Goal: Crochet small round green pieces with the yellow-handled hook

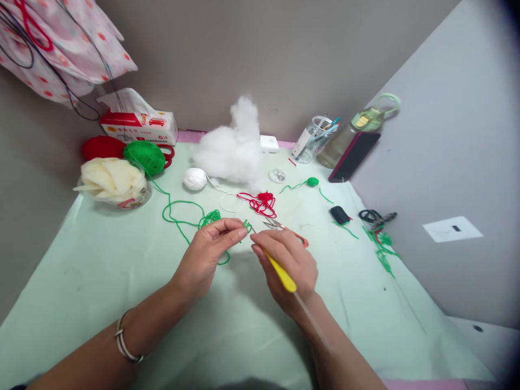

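Pinching a small green yarn piece (247, 225) between thumb and forefinger, the left hand (209, 250) is raised over the middle of a pale green worktop (122, 303). Close beside it, the right hand (288, 265) grips a yellow-handled tool (281, 272), its thin shaft pointing at the green piece; the tip is too small to make out. Loose green yarn (182, 221) loops on the worktop beyond and beside the left hand. Orange-handled scissors (276, 223) lie partly hidden by the right hand, with a red yarn tangle (265, 205) just beyond them. Fluffy white stuffing (229, 151) is heaped by the middle of the far edge, with a white yarn ball (194, 179) in front of its left side. Toward the far left corner are a tissue box (140, 127), a red yarn ball (103, 147), a green yarn ball (145, 157) and a tub (140, 196) of cream-coloured pieces. Near the far right corner are a clear cup (312, 141) of pens, a bottle (341, 142) and a tilted phone (354, 157). Green yarn scraps (382, 250) lie along the right edge.
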`<action>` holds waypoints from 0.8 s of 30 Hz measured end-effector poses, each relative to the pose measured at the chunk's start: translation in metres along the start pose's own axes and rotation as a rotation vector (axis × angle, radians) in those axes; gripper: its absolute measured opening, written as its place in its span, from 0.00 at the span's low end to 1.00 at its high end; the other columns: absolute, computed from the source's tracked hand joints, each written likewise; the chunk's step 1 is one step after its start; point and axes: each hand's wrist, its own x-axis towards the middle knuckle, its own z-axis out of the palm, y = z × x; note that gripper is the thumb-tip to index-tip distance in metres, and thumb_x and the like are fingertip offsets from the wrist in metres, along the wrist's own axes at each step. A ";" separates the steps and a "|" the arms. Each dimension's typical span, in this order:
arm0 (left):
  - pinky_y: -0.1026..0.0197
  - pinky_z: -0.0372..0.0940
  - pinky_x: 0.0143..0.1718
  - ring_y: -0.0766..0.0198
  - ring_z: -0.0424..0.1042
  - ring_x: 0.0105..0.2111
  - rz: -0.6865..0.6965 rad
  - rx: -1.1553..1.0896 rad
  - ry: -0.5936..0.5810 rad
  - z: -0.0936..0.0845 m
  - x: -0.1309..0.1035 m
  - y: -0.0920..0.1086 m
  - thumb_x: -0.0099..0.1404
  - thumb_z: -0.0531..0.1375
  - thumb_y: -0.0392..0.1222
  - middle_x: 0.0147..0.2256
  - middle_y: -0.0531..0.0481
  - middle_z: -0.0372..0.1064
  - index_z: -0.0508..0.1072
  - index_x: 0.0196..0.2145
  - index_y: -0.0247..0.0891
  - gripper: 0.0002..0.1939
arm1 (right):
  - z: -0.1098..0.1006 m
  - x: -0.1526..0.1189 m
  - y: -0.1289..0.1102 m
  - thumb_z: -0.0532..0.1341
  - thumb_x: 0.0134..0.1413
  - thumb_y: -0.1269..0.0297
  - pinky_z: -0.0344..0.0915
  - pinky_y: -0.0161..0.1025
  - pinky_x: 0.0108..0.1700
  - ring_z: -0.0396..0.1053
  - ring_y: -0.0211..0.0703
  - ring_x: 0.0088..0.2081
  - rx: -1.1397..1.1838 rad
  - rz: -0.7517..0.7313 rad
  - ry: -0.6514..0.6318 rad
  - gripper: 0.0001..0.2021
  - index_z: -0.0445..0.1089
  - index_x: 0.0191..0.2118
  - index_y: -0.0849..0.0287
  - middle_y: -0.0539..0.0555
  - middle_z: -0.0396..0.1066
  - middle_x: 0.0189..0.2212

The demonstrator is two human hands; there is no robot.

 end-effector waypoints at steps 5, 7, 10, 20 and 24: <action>0.60 0.59 0.41 0.63 0.67 0.36 -0.045 -0.002 -0.045 -0.001 -0.002 0.001 0.60 0.72 0.45 0.33 0.54 0.73 0.80 0.32 0.40 0.08 | 0.006 -0.008 0.003 0.62 0.64 0.78 0.74 0.40 0.41 0.77 0.45 0.41 -0.117 -0.127 0.013 0.21 0.74 0.59 0.54 0.58 0.80 0.42; 0.60 0.59 0.40 0.63 0.67 0.37 -0.056 0.021 -0.075 -0.002 -0.003 0.003 0.62 0.71 0.46 0.34 0.54 0.72 0.80 0.33 0.41 0.08 | 0.006 -0.006 0.001 0.62 0.65 0.78 0.73 0.40 0.40 0.77 0.44 0.40 -0.008 -0.083 0.037 0.18 0.75 0.56 0.55 0.58 0.80 0.41; 0.61 0.58 0.40 0.63 0.66 0.39 -0.031 0.103 -0.124 -0.005 -0.004 0.007 0.65 0.70 0.47 0.36 0.55 0.72 0.79 0.33 0.43 0.07 | 0.003 0.002 -0.003 0.61 0.66 0.78 0.72 0.39 0.39 0.75 0.41 0.37 0.199 0.095 0.062 0.12 0.77 0.49 0.57 0.56 0.80 0.37; 0.58 0.59 0.46 0.60 0.72 0.43 -0.111 0.112 -0.168 -0.001 -0.007 0.021 0.66 0.68 0.46 0.37 0.54 0.75 0.76 0.33 0.42 0.08 | 0.001 0.011 0.006 0.67 0.63 0.56 0.70 0.35 0.33 0.70 0.34 0.26 0.957 0.910 0.176 0.12 0.79 0.33 0.57 0.49 0.74 0.27; 0.58 0.60 0.49 0.61 0.74 0.42 -0.131 0.050 -0.200 0.001 -0.007 0.023 0.66 0.68 0.45 0.35 0.54 0.76 0.77 0.33 0.41 0.07 | 0.001 0.017 0.008 0.70 0.59 0.54 0.68 0.33 0.31 0.65 0.33 0.24 1.130 0.995 0.138 0.13 0.79 0.32 0.58 0.47 0.70 0.23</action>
